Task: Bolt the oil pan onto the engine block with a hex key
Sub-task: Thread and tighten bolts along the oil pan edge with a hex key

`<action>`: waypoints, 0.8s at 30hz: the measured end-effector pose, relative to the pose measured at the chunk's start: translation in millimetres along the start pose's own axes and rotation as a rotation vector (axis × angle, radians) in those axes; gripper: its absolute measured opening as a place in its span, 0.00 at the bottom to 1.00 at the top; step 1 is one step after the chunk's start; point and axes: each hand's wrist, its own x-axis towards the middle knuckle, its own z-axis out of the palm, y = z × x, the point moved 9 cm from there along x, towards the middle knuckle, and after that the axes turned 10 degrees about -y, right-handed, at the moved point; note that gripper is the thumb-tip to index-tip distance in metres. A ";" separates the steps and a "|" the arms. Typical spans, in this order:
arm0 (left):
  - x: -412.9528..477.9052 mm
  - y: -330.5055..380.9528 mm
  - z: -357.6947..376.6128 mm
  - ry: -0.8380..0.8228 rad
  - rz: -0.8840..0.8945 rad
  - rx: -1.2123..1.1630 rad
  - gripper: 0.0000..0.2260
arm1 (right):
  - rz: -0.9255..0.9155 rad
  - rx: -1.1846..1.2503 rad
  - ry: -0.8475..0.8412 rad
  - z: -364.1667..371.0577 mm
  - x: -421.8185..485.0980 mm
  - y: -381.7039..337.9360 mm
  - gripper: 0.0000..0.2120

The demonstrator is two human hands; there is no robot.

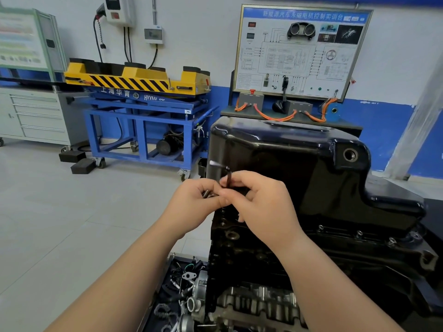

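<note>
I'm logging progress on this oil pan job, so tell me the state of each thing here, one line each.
pan, sitting on the block.
hex key, held in the right hand, off any bolt.
loose bolts, gripped in the left hand.
flange bolts, standing in the pan's flange; tightness unclear.
drain hole, open, no plug.
</note>
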 end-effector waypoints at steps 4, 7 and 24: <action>0.1 3.4 -0.8 -0.005 -0.005 -0.065 0.17 | 0.012 0.039 -0.072 2.4 2.2 2.4 0.10; -1.6 3.1 0.9 -0.004 -0.002 -0.070 0.12 | 0.035 0.020 0.007 -2.9 2.1 5.4 0.04; -3.2 0.6 0.6 0.030 0.004 -0.046 0.11 | 0.033 -0.045 0.060 -5.8 2.1 0.5 0.03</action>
